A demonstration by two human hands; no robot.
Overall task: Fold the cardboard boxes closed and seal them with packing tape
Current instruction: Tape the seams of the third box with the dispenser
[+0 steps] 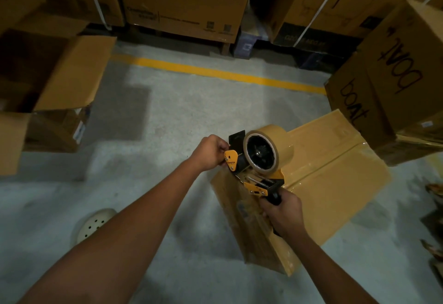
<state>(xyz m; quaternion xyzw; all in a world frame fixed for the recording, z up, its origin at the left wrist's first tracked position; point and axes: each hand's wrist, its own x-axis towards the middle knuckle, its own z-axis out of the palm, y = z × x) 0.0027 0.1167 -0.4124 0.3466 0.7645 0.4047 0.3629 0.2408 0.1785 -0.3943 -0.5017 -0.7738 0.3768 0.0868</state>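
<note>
Our right grip was clenched round the handle of the tape dispenser. Our left grip pinched its front end by the orange guard; we could not tell whether it held the tape's end. The closed cardboard box lay on the floor under and beyond the dispenser, its seam running away rightward, nearer the right grip.

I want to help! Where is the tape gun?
In the head view the tape gun is centre-right, above the taped box on the floor; the right hand holds its handle, the left hand pinches its front.
</note>
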